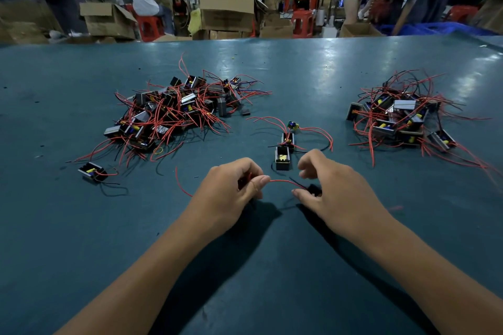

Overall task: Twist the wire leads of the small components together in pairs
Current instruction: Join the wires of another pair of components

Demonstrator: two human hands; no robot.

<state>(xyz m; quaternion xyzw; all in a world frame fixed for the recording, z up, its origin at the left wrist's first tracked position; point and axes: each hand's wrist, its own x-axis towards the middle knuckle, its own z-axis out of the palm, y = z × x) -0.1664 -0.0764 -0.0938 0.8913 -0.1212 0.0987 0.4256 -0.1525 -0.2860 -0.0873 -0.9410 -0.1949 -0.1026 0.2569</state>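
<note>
Wire leads, one red lead (281, 182) strung between our hands just above the tabletop (272, 266): our left hand (231, 187) pinches its end, our right hand (326, 185) curls round a small black component (315, 190). Just beyond lie three components (285, 144) with leads crossing; whether twisted, we cannot tell. Farther off, the big left pile (174, 114) looks loose and the right pile (402, 117) perhaps finished, so we judge much remains.

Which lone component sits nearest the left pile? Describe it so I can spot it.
Start at the big left pile of red-wired components on the green table. Just below its near left edge lies one stray component. Unlike its neighbours it sits apart from the heap, untangled, with one black lead curling toward the viewer.
</note>
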